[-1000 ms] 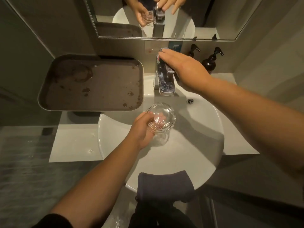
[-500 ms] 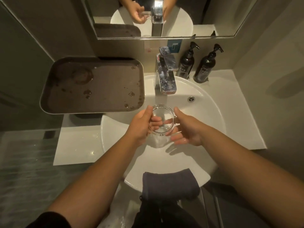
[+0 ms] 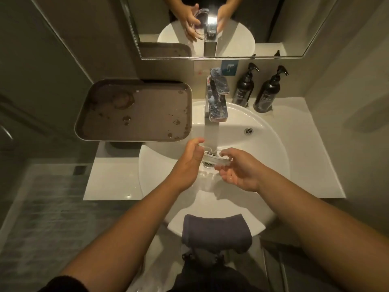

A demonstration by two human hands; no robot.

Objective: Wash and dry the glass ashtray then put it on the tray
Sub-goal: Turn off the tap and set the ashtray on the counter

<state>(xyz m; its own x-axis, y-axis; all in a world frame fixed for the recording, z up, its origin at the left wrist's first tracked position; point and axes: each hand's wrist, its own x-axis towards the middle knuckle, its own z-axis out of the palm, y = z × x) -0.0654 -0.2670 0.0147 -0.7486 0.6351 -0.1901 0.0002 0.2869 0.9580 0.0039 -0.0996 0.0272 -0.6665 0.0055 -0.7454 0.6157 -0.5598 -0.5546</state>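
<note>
The clear glass ashtray (image 3: 212, 158) is tilted on edge under the water running from the chrome tap (image 3: 216, 98), over the drain of the white basin (image 3: 263, 148). My left hand (image 3: 189, 163) grips its left rim with thumb and fingers. My right hand (image 3: 237, 169) holds its right side, fingers partly spread and wet. The brown tray (image 3: 134, 111) sits left of the tap, its surface dotted with water drops. A folded dark grey towel (image 3: 215, 232) hangs over the basin's front rim.
Two dark pump bottles (image 3: 244, 87) (image 3: 268, 91) stand right of the tap on the white counter (image 3: 311, 161). A mirror (image 3: 210, 26) above reflects my hands and the tap. Grey tiled floor lies to the left.
My right hand left the tap lever and came down to the ashtray. Water now runs from the tap. The ashtray has been tipped on edge under the stream.
</note>
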